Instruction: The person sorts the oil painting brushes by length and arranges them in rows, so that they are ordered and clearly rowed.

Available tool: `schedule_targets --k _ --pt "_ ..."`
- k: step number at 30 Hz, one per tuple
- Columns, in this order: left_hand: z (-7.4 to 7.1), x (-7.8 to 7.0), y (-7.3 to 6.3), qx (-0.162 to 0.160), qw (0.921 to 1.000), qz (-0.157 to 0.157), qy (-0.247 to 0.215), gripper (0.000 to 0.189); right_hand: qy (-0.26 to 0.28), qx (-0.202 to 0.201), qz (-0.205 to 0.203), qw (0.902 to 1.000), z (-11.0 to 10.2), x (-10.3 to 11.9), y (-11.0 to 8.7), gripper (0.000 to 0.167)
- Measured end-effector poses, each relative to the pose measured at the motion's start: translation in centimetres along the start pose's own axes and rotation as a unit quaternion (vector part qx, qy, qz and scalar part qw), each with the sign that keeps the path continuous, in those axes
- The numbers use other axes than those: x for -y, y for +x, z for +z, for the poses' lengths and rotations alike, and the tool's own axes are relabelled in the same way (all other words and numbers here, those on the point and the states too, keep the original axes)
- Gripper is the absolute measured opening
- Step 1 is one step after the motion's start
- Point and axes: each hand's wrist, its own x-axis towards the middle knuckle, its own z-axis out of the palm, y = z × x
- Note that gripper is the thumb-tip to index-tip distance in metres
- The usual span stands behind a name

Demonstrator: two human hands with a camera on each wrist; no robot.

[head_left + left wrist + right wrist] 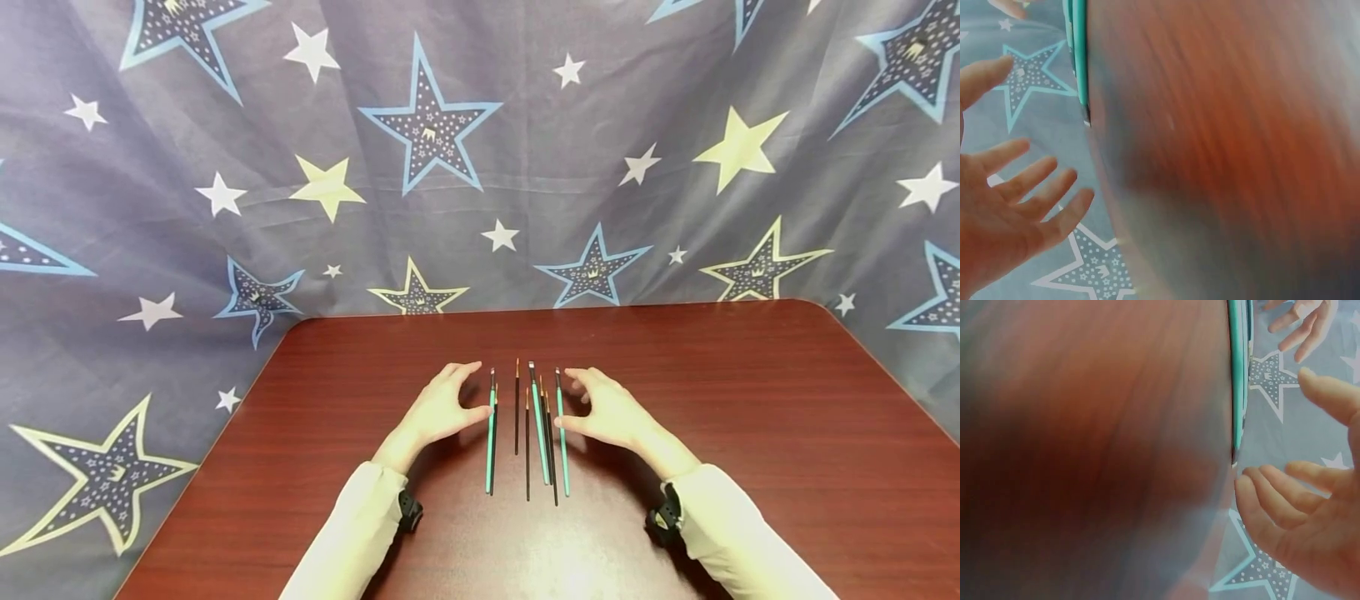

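Note:
Several thin paintbrushes lie side by side on the table, handles toward me and bristles away. Three have teal handles: the left teal paintbrush (491,446), the middle one (539,433) and the right one (564,458). Black-handled paintbrushes (517,417) lie among them. My left hand (438,408) is at the group's left side, fingers spread and thumb tip close to the left teal brush. Opposite it, my right hand (615,410) has its thumb tip over the right teal brush. Neither palm holds anything; contact at the thumb tips is unclear.
The dark red wooden table (300,433) has rounded far corners. Behind it hangs a grey cloth (525,175) printed with stars. A black wrist strap (409,511) is on the left wrist, and another strap (663,518) is on the right.

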Motion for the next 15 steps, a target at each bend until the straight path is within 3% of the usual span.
schedule_targets --k 4,7,12,15 --pt "0.3 -0.2 0.3 0.003 0.9984 -0.004 -0.057 0.059 0.007 0.011 0.016 0.9998 0.2 0.2 0.4 0.067" --pt "0.5 -0.4 0.5 0.017 0.9947 -0.030 -0.097 0.052 0.009 0.023 0.029 0.9993 0.3 0.5 0.8 0.065" --pt "0.9 -0.5 0.6 0.043 0.9775 -0.098 -0.182 0.050 0.017 0.044 0.065 0.9968 0.8 0.7 1.3 0.064" --pt "1.1 -0.4 0.5 0.051 0.9659 -0.122 -0.223 0.052 0.038 0.067 0.094 0.9926 0.9 0.9 1.4 0.066"
